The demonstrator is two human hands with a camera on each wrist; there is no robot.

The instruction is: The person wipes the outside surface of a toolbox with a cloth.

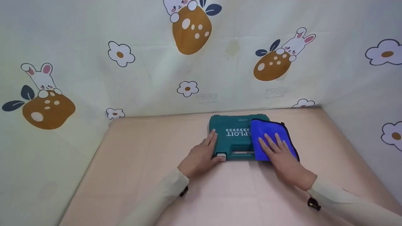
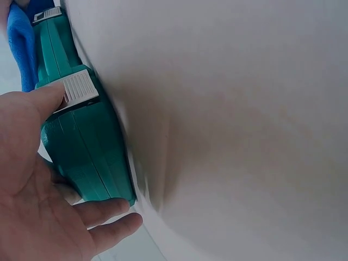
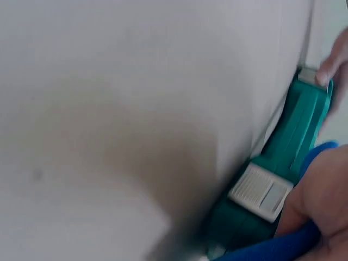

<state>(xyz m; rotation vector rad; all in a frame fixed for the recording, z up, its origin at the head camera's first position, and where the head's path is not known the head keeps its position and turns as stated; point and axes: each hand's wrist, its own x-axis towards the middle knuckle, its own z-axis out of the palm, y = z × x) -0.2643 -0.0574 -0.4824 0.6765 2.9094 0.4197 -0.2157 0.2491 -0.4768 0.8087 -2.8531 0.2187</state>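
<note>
Tabletop: I see a pale, pinkish-beige surface (image 1: 147,150) with faint creases, its far edge running along the foot of the backdrop.
Walls: pale printed sheeting (image 1: 150,84) closes in the back and both sides, with rabbits perched on brown fruits, navy leaves, white flowers with brown centres, and a faint yellowish patch high on the back panel.
Green case: it (image 1: 224,138) lies flat near the back edge, a little right of centre, its handle (image 1: 241,157) facing me; white lettering on the lid is partly covered.
Blue cloth: this black-edged piece (image 1: 259,128) lies over the case's right part and reaches past its right side.
Left hand: mine (image 1: 201,157) is open, fingers nearly straight along the case's left end, thumb resting on a white latch (image 1: 221,156).
Right hand: mine (image 1: 284,160) lies open on the blue cloth, fingers spread; the head view hides the thumb.
Second latch: my right wrist view shows it (image 3: 261,191) beside that hand.
Sleeves: both pale (image 1: 154,194), with a dark item (image 1: 314,203) at the right wrist.
</note>
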